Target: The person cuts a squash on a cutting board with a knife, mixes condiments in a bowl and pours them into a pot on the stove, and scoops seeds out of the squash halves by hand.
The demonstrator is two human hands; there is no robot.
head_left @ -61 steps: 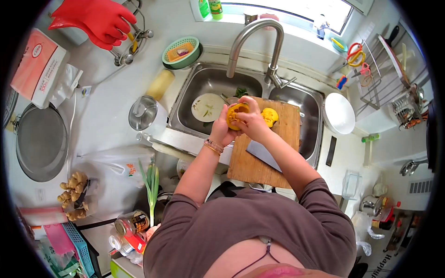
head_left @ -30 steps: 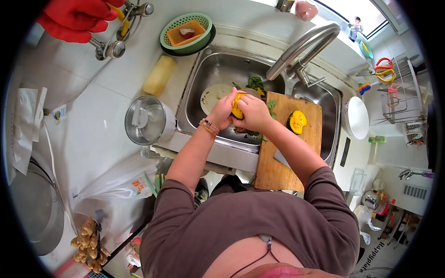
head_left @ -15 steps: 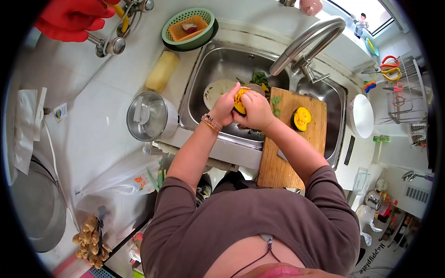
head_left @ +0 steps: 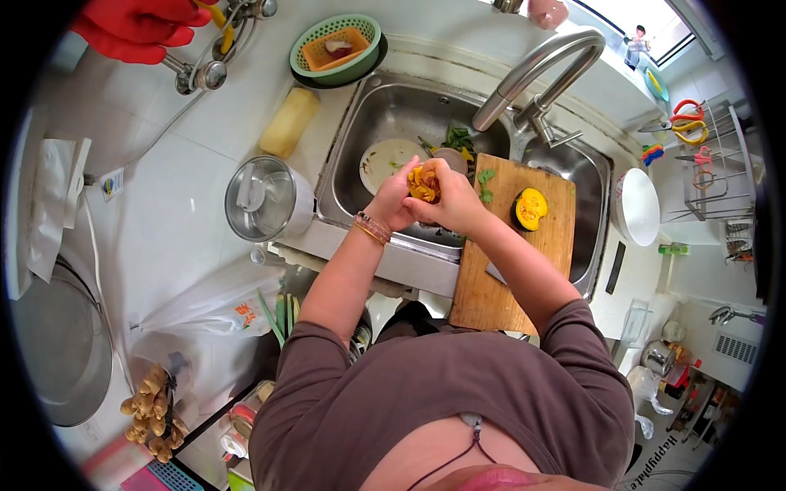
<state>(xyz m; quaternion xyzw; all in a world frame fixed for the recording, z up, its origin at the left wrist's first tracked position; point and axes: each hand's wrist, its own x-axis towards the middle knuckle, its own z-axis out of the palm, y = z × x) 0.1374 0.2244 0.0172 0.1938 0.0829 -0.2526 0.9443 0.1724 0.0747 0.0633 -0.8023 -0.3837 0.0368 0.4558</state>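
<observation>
Over the left sink basin (head_left: 348,196), my left hand (head_left: 395,200) is wrapped round the left side of a yellow-orange pumpkin piece (head_left: 424,184). My right hand (head_left: 452,199) closes round its right side, and the stringy, seedy inside faces up between the hands. A second pumpkin piece (head_left: 530,209), with dark green rind, lies cut face up on the wooden cutting board (head_left: 512,286). Green leaves (head_left: 486,185) rest on the board's upper left. Most of the knife (head_left: 495,272) is hidden under my right forearm. Beyond my hands, a white plate (head_left: 385,162) lies in the basin.
A steel faucet (head_left: 532,98) arches behind the sink. Left of the basin stand a clear-topped container (head_left: 266,200), a pale yellow cylindrical piece (head_left: 289,123) and a green basket (head_left: 368,41). A white bowl (head_left: 637,207) is at the right. Ginger (head_left: 151,409) lies lower left.
Since the earliest frame, the view has shifted and my hands have moved over the basin with the pumpkin piece. In the last half second, its stringy inside has turned up into view.
</observation>
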